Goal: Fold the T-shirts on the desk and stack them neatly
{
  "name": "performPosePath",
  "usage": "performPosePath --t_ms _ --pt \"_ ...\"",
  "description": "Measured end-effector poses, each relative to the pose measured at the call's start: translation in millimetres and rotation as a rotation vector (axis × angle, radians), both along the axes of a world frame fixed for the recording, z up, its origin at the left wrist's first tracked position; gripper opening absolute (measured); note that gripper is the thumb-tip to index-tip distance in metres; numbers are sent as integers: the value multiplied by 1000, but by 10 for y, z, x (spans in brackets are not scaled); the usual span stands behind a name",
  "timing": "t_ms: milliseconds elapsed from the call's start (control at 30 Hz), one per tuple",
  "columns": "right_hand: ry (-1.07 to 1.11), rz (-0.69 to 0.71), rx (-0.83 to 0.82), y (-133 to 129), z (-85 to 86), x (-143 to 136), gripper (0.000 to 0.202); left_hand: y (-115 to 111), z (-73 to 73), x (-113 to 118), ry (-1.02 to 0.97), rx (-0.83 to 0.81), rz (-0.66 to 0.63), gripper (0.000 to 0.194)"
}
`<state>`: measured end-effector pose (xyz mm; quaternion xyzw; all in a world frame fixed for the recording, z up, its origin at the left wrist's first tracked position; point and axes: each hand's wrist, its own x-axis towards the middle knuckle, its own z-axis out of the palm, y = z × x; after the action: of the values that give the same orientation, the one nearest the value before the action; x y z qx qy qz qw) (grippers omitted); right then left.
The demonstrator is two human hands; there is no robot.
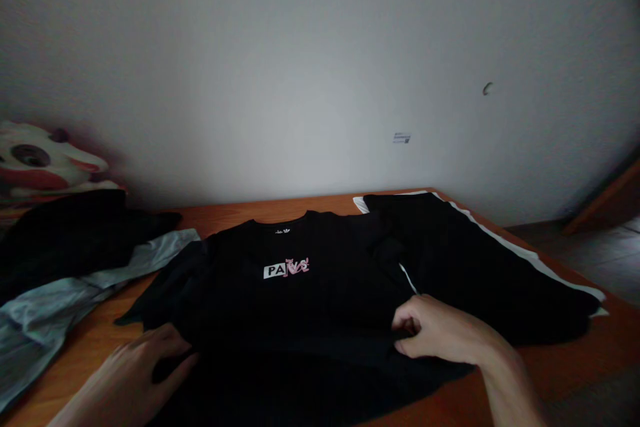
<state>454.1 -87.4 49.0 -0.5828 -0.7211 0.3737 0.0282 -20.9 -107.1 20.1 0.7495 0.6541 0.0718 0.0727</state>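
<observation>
A black T-shirt [300,300] with a white and pink print on its chest lies spread on the wooden table [220,213], its collar toward the wall. At the lower left, my left hand [150,363] pinches the shirt's left side between thumb and fingers. On the other side my right hand [430,330] is closed on the shirt's right side. The cloth between the hands hangs in a low fold, and the lower part of the shirt runs toward me.
To the right lie black garments [465,267] with white cloth [515,240] under them. At the left are a dark garment [65,233], light grey-blue cloth [45,313] and a plush toy [45,160]. The wall [300,80] rises behind the table.
</observation>
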Motion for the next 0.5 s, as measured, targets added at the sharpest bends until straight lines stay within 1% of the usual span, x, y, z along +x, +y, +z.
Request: performPosePath --t_ms 33,67,133,167,233,300,400,500 --pt "-8 -3 50 13 -1 -1 13 6 -38 -10 9 14 -1 32" --pt "-14 -19 140 36 -15 -9 19 16 -76 -9 19 22 -4 35" --pt "-22 -64 335 94 -69 -46 35 41 -140 20 35 25 -5 48" --pt "-22 -76 369 121 -103 -70 43 52 -164 42 43 17 -1 54" --pt "-16 -79 306 151 -159 -121 53 66 -199 76 53 -23 -5 59" --pt "-17 -81 216 142 -174 -166 57 71 -226 76 50 -50 -13 62" --pt "-102 -127 183 78 -110 -204 57 65 -290 1 17 -48 -12 63" --pt "-190 -185 145 9 -23 -206 59 29 -404 -134 -4 -33 28 62"
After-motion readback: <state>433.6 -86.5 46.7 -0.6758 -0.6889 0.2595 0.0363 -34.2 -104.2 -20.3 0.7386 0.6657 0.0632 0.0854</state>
